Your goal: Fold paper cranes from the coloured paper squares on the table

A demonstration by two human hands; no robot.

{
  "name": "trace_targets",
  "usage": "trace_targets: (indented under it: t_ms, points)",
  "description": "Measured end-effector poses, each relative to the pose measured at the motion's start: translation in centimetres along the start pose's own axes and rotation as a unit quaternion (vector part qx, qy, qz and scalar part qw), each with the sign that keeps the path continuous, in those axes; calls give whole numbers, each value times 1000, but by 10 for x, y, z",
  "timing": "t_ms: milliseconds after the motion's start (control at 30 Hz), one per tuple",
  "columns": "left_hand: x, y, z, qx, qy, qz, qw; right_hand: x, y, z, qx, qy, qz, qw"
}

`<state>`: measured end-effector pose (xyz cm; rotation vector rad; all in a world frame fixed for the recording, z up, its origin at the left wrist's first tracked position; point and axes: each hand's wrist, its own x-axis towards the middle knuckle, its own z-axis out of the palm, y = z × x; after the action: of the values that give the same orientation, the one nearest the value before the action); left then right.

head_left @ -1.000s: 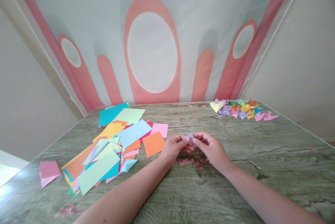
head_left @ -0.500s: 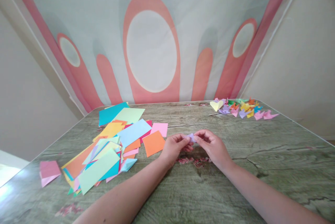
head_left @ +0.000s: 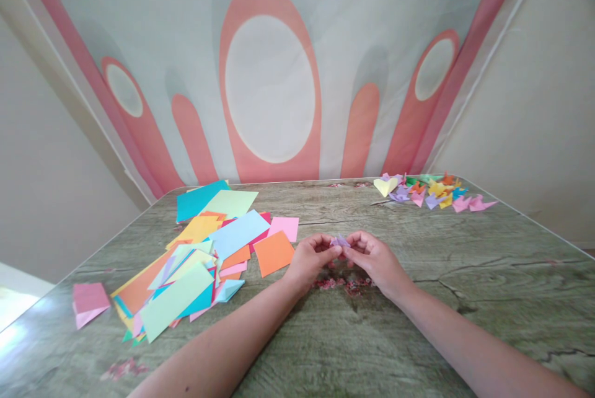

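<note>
Between my two hands is a small piece of folded purple paper (head_left: pixel 341 241), its upper part showing above the thumbs. My left hand (head_left: pixel 316 256) pinches it from the left, and my right hand (head_left: pixel 372 256) pinches it from the right. The thumbs nearly meet at its lower edge, and the fingers hide the rest of it. Just left of my left hand lies an orange paper square (head_left: pixel 274 253), with a pink square (head_left: pixel 284 229) behind it.
A loose pile of coloured paper sheets (head_left: pixel 176 302) covers the table's left side. A folded pink paper (head_left: pixel 90 304) lies at the far left. Several small folded paper figures (head_left: pixel 434 199) and a pale yellow paper heart (head_left: pixel 385 186) sit at the back right. A printed backdrop (head_left: pixel 269 88) rises behind the table.
My thumbs have drawn closer together below the purple paper, and more of its pointed upper part now shows. Both hands stay in about the same place. The papers on the table have not moved.
</note>
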<state>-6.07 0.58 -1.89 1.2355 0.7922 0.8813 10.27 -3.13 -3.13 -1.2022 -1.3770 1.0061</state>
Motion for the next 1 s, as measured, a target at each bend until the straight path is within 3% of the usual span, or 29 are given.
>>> trace_targets:
  t_ms: [367,1000]
  points:
    - [1,-2,3,3,4,-16,1000,-6,-15,0,-77,53,-52,994]
    - [0,-5,2,48,-1,15,999,-8,-18,0,-124,70,-45,989]
